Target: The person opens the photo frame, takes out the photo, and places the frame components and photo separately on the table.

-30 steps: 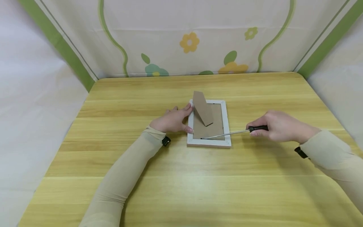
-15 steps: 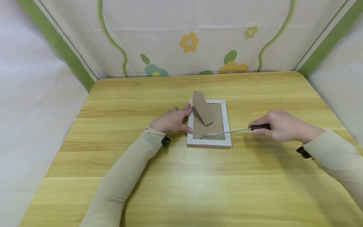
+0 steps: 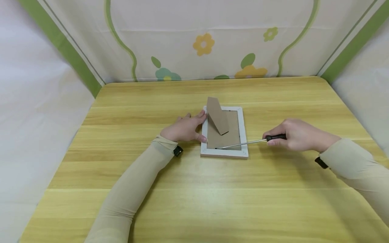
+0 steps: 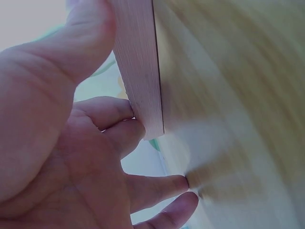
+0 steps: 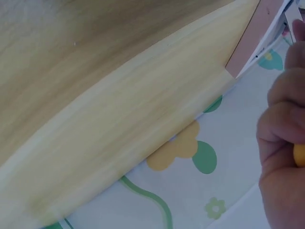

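Note:
A white picture frame [image 3: 244,130] lies face down on the table, its brown backing board [image 3: 234,123] showing. The brown easel stand [image 3: 216,114] is tilted up from that board. My left hand [image 3: 185,129] touches the frame's left side with thumb and fingers spread; in the left wrist view two fingertips [image 4: 126,131] meet the frame's edge [image 4: 138,67] and others reach the tabletop. My right hand [image 3: 299,135] grips a screwdriver [image 3: 258,140] by its black handle. Its metal shaft crosses the frame's right side, and the tip is at a small dark tab [image 3: 216,148] near the lower border.
The wooden table [image 3: 212,195] extends around the frame on all sides. Behind it hangs a pale curtain [image 3: 182,20] with flowers and green bands. Dark wrist straps show at the left cuff [image 3: 178,151] and the right cuff [image 3: 321,163].
Half a second ago the screwdriver tip was raised a little off the tab, with my right hand farther right; now it is back down at the tab. The left hand and the frame stay still.

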The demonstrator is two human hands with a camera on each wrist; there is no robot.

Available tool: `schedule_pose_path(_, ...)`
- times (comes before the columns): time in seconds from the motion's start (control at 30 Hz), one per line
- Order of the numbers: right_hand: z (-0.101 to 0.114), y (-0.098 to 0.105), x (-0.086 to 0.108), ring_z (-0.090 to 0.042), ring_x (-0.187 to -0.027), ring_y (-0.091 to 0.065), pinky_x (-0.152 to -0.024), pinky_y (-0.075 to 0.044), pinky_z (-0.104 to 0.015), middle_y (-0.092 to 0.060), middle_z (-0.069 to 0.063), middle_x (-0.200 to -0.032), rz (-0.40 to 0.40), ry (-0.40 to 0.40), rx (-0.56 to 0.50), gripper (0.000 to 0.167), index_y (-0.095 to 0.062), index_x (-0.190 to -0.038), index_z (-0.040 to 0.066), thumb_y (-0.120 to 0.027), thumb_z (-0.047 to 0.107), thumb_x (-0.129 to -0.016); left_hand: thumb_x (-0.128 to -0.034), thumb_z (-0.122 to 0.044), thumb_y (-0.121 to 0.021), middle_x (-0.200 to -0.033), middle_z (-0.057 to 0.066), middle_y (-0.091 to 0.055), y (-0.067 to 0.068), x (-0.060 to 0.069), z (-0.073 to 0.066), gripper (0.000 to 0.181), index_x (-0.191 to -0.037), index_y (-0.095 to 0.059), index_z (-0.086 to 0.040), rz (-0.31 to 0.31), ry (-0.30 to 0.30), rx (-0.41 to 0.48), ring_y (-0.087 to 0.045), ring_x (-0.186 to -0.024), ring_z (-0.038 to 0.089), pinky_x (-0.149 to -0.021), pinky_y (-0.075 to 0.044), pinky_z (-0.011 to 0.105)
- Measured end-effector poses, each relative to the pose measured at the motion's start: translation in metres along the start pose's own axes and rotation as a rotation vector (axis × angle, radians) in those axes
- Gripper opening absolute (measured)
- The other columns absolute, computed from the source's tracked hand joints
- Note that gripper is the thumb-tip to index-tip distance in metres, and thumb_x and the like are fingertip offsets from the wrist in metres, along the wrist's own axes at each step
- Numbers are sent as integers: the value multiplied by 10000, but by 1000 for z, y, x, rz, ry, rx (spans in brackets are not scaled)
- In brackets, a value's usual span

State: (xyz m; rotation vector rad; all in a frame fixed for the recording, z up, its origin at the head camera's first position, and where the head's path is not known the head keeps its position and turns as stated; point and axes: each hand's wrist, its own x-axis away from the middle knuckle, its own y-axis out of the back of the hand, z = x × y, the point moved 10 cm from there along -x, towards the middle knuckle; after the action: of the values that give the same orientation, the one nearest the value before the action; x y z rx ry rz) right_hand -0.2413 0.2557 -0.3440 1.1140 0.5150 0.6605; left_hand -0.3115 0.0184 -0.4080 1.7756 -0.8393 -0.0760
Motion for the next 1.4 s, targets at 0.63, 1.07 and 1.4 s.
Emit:
schedule_pose_path(0.63,53,25,14,75,-485,-412,-390,-311,-163,-583,166,-666,-314,391,343,495,-751,-956,155,-406,499,-1038,-826,-544,-706,-1634,-52,-21,1,2,-1,1041,-1599,-86,-225,-10,-6,-10,-103,-1427,544,-1132,-79,653)
schedule_pose_path(1.07,26,21,5,120,-536,-375,-469,-377,-201,-679,157,-786,-183,189,226,229,-774,-987,191,-844,208,-770,-824,-550,-705,-1635,-40,-29,-2,1,0,1039,-1598,-93,-224,-12,-11,3,-104,-1423,550,-1127,-69,663)
schedule_pose_path(1.4,46,20,8,75,-526,-465,-429,-404,-211,-675,133,-736,-253,330,270,401,-770,-973,137,-555,474,-996,-833,-540,-701,-1635,-35,-33,1,2,-4,1033,-1598,-95,-201,-17,-19,-19,-122,-1420,551,-1135,-77,649)
